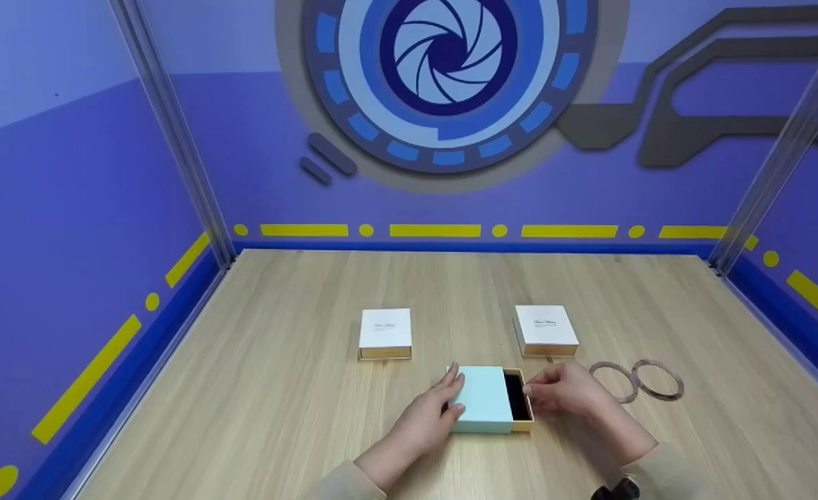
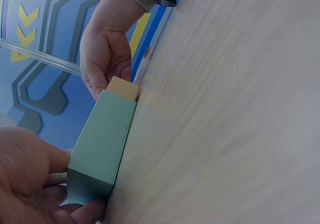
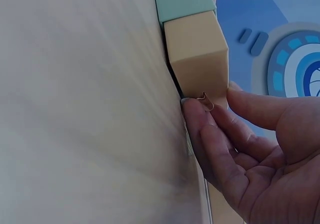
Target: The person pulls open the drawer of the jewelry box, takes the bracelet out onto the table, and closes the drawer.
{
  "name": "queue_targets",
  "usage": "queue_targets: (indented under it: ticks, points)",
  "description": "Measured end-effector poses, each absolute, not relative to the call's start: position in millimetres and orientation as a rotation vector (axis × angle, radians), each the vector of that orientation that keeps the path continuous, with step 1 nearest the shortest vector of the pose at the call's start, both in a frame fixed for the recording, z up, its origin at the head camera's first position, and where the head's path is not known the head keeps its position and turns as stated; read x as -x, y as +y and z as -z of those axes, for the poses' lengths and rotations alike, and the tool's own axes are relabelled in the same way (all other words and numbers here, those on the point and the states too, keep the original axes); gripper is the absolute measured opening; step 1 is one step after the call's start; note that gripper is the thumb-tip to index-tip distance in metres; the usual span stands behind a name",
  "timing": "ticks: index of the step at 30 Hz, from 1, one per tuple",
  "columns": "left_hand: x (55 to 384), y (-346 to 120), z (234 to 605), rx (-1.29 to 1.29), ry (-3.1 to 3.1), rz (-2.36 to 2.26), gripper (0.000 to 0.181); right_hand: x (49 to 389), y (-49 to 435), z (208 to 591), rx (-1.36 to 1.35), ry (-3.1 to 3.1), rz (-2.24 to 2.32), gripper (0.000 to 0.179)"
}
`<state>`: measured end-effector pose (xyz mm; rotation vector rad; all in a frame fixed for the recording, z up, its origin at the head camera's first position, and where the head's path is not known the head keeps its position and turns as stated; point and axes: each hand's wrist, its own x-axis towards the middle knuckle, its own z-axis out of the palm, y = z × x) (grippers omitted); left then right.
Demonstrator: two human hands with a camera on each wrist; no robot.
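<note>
A mint-green drawer box [image 1: 480, 396] lies on the table, its tan inner drawer [image 1: 522, 426] partly out on the right and showing a black lining [image 1: 516, 397]. My left hand [image 1: 424, 417] holds the sleeve at its left end, thumb in front and fingers over the top and back edge. At the drawer's outer end, my right hand [image 1: 574, 392] grips with thumb and fingers. The right wrist view shows a small ribbon tab [image 3: 206, 102] at the fingertips, with the thumb against the drawer's edge. Two bangles [image 1: 659, 380] lie just right of this hand.
Behind the drawer box stand two white boxes with gold-toned sides, one at the left [image 1: 385, 332] and one at the right [image 1: 546, 329]. The wooden table [image 1: 263, 389] is bordered by blue-purple panels [image 1: 89, 229] at the back and sides.
</note>
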<state>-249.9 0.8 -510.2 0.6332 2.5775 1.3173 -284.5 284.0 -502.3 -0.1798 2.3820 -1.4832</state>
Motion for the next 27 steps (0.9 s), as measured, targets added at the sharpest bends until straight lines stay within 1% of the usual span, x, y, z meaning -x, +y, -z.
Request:
queue_targets:
  ticks: [14,27]
  points:
    - [250,1,511,-0.632,2.609,-1.284,0.054,283,279,503,0.220,2.396,1.487,0.027]
    - [250,1,510,-0.622,2.605,-1.288,0.055,285,272,504,0.192,2.407,1.460,0.028]
